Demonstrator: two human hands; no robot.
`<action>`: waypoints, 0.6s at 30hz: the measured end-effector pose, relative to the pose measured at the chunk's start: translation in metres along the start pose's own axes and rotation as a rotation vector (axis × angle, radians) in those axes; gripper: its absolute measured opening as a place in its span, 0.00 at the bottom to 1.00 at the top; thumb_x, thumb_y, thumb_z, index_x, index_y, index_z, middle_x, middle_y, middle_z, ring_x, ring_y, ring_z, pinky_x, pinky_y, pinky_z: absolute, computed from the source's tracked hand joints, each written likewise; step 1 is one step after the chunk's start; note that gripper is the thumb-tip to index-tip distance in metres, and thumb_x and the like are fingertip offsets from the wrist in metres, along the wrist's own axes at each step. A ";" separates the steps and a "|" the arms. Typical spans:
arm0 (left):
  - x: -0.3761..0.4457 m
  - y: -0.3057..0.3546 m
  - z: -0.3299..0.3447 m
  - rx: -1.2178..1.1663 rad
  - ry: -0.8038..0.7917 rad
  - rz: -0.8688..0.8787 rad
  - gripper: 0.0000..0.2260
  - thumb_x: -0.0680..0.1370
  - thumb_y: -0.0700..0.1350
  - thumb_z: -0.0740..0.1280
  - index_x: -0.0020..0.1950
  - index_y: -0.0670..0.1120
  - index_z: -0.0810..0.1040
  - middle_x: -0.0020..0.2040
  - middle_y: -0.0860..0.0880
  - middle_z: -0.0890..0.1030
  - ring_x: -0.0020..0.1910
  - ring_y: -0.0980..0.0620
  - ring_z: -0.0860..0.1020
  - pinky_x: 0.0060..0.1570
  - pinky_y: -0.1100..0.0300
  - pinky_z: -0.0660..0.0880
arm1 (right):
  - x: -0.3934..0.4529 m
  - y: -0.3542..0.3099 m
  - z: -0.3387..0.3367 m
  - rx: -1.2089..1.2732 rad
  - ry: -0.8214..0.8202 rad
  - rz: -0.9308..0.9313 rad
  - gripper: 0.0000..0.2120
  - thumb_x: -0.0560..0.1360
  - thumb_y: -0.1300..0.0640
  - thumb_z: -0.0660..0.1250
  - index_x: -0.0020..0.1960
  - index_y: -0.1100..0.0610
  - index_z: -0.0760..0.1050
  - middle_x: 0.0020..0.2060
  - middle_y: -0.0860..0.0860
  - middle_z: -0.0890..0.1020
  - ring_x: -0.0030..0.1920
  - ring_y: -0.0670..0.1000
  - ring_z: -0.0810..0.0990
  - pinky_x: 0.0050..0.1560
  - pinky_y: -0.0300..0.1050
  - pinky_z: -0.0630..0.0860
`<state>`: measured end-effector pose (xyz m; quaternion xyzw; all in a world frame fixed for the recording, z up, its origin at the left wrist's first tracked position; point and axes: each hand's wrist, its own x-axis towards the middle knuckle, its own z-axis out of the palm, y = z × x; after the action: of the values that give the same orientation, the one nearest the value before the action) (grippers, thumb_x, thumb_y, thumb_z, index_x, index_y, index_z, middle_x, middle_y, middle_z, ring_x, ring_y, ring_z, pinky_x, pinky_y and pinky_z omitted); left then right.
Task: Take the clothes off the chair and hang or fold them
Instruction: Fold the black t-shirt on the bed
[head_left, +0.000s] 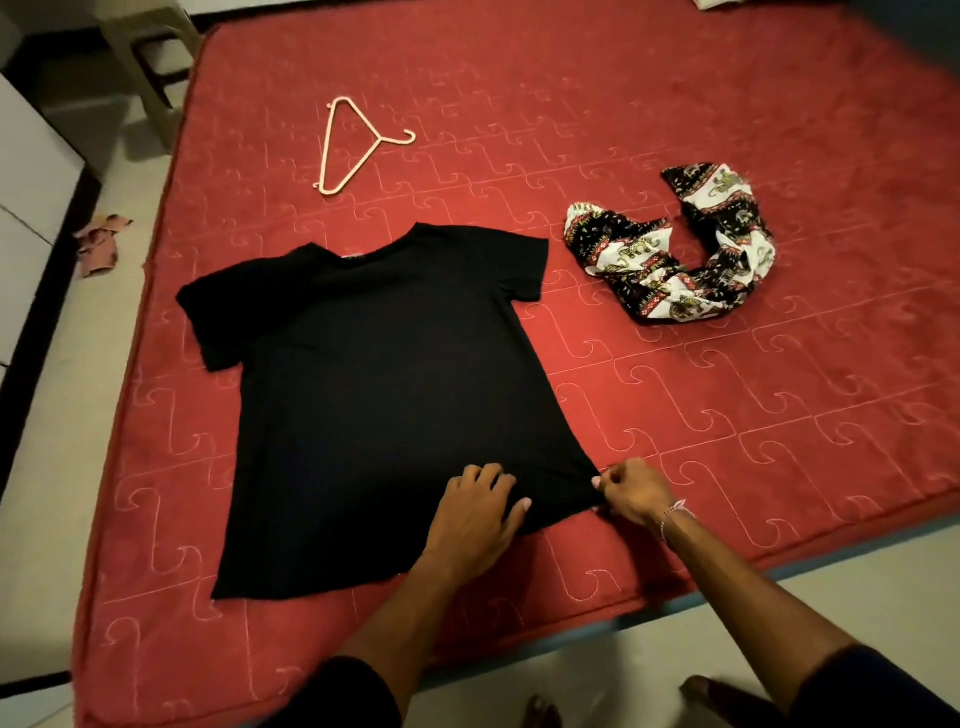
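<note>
A black T-shirt (363, 384) lies spread flat on the red mattress (675, 395), collar pointing away from me. My left hand (480, 514) rests palm down on the shirt's lower right part, fingers spread. My right hand (631, 491) pinches the shirt's bottom right hem corner. A crumpled patterned black, white and red garment (675, 254) lies to the right of the shirt. A pale pink plastic hanger (353, 145) lies beyond the shirt's collar.
A beige plastic chair (145, 67) stands off the mattress's far left corner. Scraps of reddish cloth (98, 244) lie on the pale floor at left, beside white furniture (26, 208). My feet show at the bottom edge.
</note>
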<state>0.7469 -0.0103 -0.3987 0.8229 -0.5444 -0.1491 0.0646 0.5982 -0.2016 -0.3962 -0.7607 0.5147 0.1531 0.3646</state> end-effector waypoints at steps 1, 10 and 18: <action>0.006 0.000 -0.003 -0.013 0.012 -0.014 0.23 0.83 0.60 0.50 0.68 0.49 0.74 0.66 0.50 0.75 0.62 0.48 0.73 0.59 0.52 0.73 | -0.001 -0.006 -0.003 -0.063 -0.022 -0.009 0.10 0.78 0.54 0.67 0.40 0.55 0.80 0.36 0.52 0.82 0.39 0.54 0.80 0.41 0.41 0.71; 0.079 -0.009 -0.032 -0.181 0.005 -0.006 0.13 0.84 0.49 0.59 0.67 0.48 0.74 0.62 0.51 0.76 0.60 0.52 0.73 0.57 0.56 0.74 | 0.004 -0.045 0.002 -0.104 0.188 -0.078 0.20 0.75 0.39 0.69 0.57 0.53 0.75 0.54 0.51 0.78 0.58 0.56 0.76 0.59 0.52 0.75; 0.162 -0.029 -0.035 -0.097 -0.055 0.085 0.16 0.83 0.46 0.61 0.71 0.48 0.71 0.68 0.49 0.69 0.63 0.50 0.71 0.55 0.53 0.77 | 0.032 -0.052 0.002 0.182 0.208 0.006 0.11 0.72 0.50 0.75 0.38 0.51 0.75 0.36 0.46 0.82 0.42 0.50 0.83 0.49 0.48 0.79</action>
<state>0.8419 -0.1496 -0.4017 0.7907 -0.5725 -0.1949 0.0955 0.6588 -0.2112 -0.3958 -0.7348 0.5637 0.0273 0.3762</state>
